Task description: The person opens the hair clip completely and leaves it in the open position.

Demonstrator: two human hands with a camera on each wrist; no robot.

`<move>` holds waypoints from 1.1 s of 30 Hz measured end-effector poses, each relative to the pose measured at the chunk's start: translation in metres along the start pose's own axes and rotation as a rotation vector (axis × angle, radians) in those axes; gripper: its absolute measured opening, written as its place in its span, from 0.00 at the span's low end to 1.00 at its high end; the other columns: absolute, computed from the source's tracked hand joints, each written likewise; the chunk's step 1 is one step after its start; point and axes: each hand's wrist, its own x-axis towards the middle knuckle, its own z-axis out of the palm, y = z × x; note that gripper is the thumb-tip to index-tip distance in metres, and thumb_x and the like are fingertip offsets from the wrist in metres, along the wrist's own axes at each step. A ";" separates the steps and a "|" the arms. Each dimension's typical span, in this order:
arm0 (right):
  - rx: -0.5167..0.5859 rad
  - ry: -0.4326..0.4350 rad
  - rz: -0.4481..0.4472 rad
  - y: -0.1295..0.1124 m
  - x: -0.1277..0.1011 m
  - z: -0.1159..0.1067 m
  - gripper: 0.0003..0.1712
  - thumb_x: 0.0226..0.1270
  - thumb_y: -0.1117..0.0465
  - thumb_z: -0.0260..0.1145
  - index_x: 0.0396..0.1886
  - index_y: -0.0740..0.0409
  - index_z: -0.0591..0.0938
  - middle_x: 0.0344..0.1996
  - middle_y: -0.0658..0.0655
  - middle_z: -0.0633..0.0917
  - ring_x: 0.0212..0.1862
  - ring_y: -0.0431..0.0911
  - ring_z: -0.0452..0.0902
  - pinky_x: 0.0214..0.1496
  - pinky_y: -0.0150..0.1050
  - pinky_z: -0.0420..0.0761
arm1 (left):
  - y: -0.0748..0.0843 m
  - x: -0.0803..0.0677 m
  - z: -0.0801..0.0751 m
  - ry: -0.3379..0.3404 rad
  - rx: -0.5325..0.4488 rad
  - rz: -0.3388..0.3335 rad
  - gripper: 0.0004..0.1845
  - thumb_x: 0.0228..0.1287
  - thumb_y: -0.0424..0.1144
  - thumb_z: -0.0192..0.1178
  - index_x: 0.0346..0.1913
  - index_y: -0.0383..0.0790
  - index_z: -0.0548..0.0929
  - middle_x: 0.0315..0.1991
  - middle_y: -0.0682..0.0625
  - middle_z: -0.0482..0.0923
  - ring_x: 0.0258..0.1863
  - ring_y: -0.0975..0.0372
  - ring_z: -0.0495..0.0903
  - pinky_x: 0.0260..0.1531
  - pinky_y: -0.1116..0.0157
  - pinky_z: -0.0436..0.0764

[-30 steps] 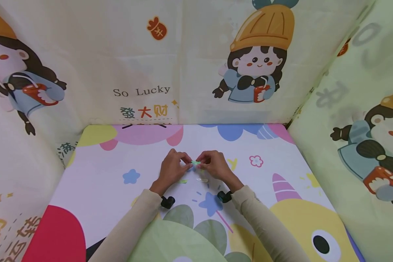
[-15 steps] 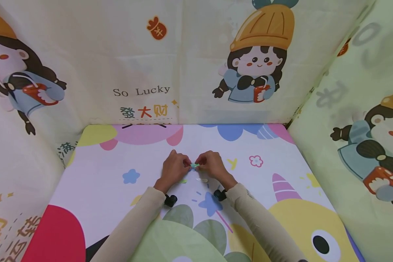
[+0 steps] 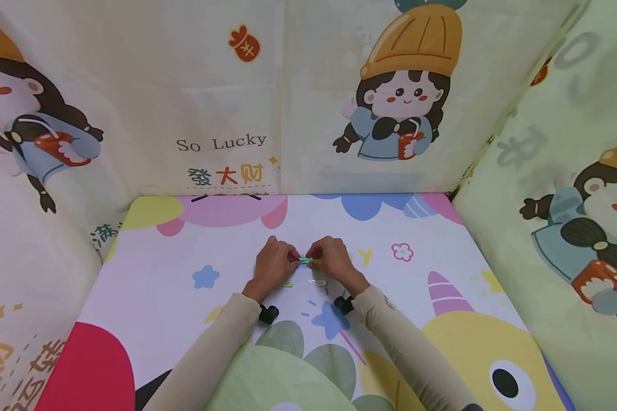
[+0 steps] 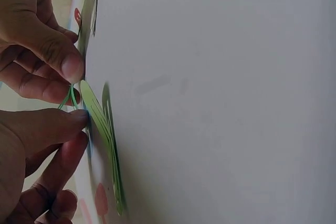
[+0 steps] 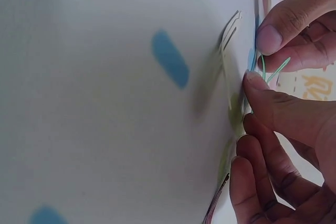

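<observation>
Both hands meet at the middle of the colourful mat (image 3: 154, 291). My left hand (image 3: 292, 261) and right hand (image 3: 316, 261) pinch small green paper clips (image 3: 305, 260) between thumb and fingertips, just above the mat. In the left wrist view the thin green wire (image 4: 69, 98) shows between the fingertips of both hands; in the right wrist view the wire (image 5: 274, 70) shows the same way. A loose green clip (image 3: 287, 283) (image 4: 101, 124) lies on the mat below the left hand. A white clip (image 3: 317, 282) (image 5: 231, 29) lies below the right hand.
Printed fabric walls (image 3: 226, 114) close in the mat at the back, left and right (image 3: 555, 217). Small black cameras (image 3: 269, 313) sit at both wrists. The mat's printed shapes are flat, not objects.
The two hands have drawn a little closer together and sunk slightly toward the mat, still pinching the green clips. The loose clips have not moved.
</observation>
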 end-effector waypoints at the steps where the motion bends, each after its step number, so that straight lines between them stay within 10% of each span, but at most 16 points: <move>1: -0.004 0.002 -0.004 0.000 0.000 0.000 0.06 0.56 0.65 0.84 0.33 0.53 0.94 0.27 0.49 0.91 0.33 0.41 0.82 0.43 0.39 0.81 | 0.000 0.000 0.000 0.001 0.000 0.000 0.02 0.59 0.37 0.79 0.35 0.47 0.95 0.26 0.55 0.86 0.37 0.60 0.69 0.33 0.63 0.69; 33: 0.190 0.011 -0.077 -0.021 -0.032 0.010 0.08 0.58 0.63 0.84 0.35 0.54 0.92 0.25 0.48 0.88 0.29 0.37 0.80 0.37 0.32 0.80 | -0.030 -0.046 -0.035 0.025 -0.075 -0.011 0.04 0.59 0.39 0.78 0.37 0.50 0.95 0.30 0.57 0.90 0.37 0.62 0.72 0.34 0.64 0.73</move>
